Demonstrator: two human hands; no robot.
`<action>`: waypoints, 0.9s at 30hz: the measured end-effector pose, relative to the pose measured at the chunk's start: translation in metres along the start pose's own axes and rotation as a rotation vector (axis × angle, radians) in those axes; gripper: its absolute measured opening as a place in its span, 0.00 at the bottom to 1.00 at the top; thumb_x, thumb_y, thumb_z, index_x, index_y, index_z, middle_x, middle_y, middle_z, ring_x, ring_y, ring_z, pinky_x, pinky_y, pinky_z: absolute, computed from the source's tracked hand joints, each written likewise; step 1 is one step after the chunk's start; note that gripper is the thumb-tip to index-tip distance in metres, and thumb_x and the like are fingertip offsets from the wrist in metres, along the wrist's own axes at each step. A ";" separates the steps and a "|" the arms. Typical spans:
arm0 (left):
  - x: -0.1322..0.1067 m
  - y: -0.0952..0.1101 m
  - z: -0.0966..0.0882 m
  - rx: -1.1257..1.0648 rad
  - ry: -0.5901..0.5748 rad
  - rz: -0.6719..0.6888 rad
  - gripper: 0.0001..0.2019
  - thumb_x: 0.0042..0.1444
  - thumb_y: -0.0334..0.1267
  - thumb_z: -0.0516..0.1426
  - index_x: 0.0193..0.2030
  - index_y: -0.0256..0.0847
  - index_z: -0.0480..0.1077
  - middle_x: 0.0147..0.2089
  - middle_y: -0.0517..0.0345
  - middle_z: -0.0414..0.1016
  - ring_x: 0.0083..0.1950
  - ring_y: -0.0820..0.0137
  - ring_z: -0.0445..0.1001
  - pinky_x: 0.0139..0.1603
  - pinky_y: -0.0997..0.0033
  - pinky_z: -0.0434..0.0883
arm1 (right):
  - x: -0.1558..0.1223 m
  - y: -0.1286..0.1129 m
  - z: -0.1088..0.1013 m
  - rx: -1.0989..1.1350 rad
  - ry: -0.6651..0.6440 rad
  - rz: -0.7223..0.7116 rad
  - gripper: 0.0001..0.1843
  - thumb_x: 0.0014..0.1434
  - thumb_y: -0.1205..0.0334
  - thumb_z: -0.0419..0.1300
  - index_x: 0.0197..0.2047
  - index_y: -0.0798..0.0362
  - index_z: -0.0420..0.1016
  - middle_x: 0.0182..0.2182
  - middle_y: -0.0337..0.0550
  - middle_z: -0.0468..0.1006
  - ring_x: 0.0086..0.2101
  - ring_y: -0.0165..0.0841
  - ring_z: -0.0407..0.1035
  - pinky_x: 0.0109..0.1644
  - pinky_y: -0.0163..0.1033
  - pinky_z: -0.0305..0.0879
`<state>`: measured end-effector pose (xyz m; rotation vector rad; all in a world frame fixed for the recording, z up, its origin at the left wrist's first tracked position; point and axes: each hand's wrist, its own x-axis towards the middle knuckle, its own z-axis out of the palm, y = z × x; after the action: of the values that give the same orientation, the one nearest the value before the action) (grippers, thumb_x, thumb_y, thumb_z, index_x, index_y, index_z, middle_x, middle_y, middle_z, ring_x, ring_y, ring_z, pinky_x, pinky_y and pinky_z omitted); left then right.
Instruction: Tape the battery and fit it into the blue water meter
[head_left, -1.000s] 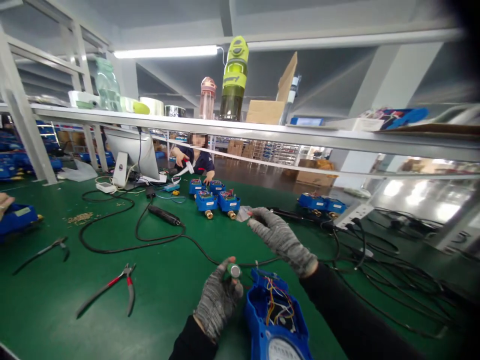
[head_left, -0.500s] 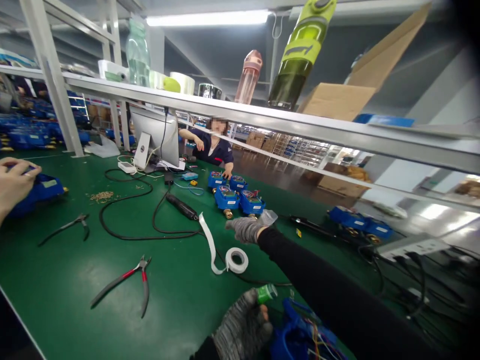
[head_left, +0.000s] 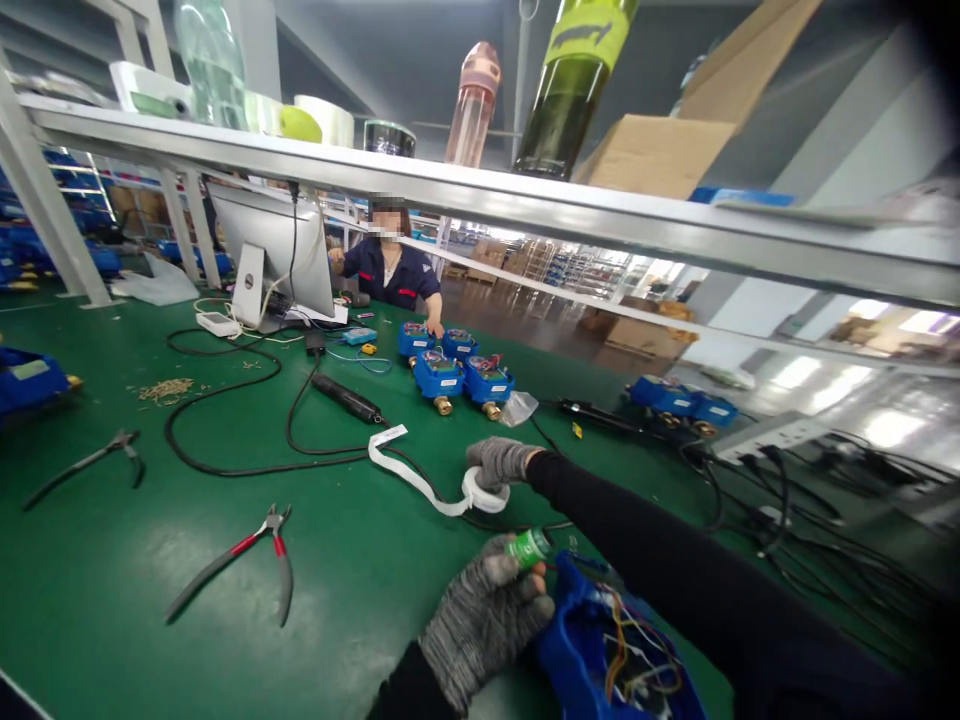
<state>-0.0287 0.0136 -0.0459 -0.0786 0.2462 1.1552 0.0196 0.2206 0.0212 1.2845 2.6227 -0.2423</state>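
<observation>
My left hand (head_left: pixel 480 615), in a grey knit glove, is closed around a small green cylinder (head_left: pixel 528 548) near the bottom centre. Just right of it lies an open blue meter housing (head_left: pixel 615 660) with coloured wires showing inside. My right hand (head_left: pixel 499 462), also gloved, reaches forward and grips a roll of white tape (head_left: pixel 484 492) on the green table (head_left: pixel 97 580). A loose strip of the tape trails off to the left.
Red-handled pliers (head_left: pixel 240 560) and dark cutters (head_left: pixel 86 462) lie at left. Black cables cross the table. Blue meters with brass fittings (head_left: pixel 457 372) stand by a seated co-worker (head_left: pixel 390 270). A monitor (head_left: pixel 274 255) stands at the back left; bottles and boxes sit on the overhead shelf.
My right hand came back from the far meters and took hold of the tape roll, which moved a little nearer. Another person's hand at the left edge has gone from view.
</observation>
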 end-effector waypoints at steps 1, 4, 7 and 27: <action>0.000 0.000 -0.001 0.003 -0.004 0.024 0.11 0.51 0.24 0.63 0.42 0.37 0.75 0.36 0.51 0.82 0.35 0.69 0.80 0.44 0.67 0.76 | -0.008 0.012 -0.008 0.081 0.077 -0.002 0.07 0.61 0.62 0.65 0.39 0.57 0.75 0.35 0.40 0.77 0.35 0.34 0.73 0.41 0.42 0.72; 0.002 0.000 -0.004 -0.009 -0.013 0.063 0.14 0.48 0.23 0.66 0.41 0.37 0.75 0.36 0.53 0.82 0.34 0.68 0.80 0.41 0.68 0.77 | -0.044 0.053 -0.030 0.329 0.306 -0.010 0.15 0.56 0.64 0.63 0.47 0.57 0.73 0.40 0.44 0.78 0.39 0.37 0.72 0.44 0.42 0.69; 0.005 0.000 -0.005 0.001 0.015 0.059 0.10 0.51 0.29 0.67 0.39 0.38 0.73 0.33 0.57 0.80 0.30 0.70 0.78 0.34 0.70 0.77 | -0.093 0.078 -0.032 0.571 0.490 -0.062 0.24 0.56 0.58 0.58 0.56 0.56 0.67 0.47 0.47 0.77 0.42 0.38 0.72 0.45 0.41 0.69; -0.003 0.022 0.010 0.161 0.176 0.363 0.07 0.59 0.33 0.60 0.33 0.37 0.66 0.24 0.65 0.65 0.19 0.79 0.63 0.18 0.78 0.66 | -0.168 0.003 -0.007 0.490 0.311 -0.384 0.20 0.59 0.50 0.64 0.52 0.50 0.74 0.40 0.41 0.78 0.37 0.36 0.72 0.40 0.39 0.66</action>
<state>-0.0485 0.0219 -0.0338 0.0081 0.5244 1.4868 0.1214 0.0968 0.0716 0.9804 3.2023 -0.8558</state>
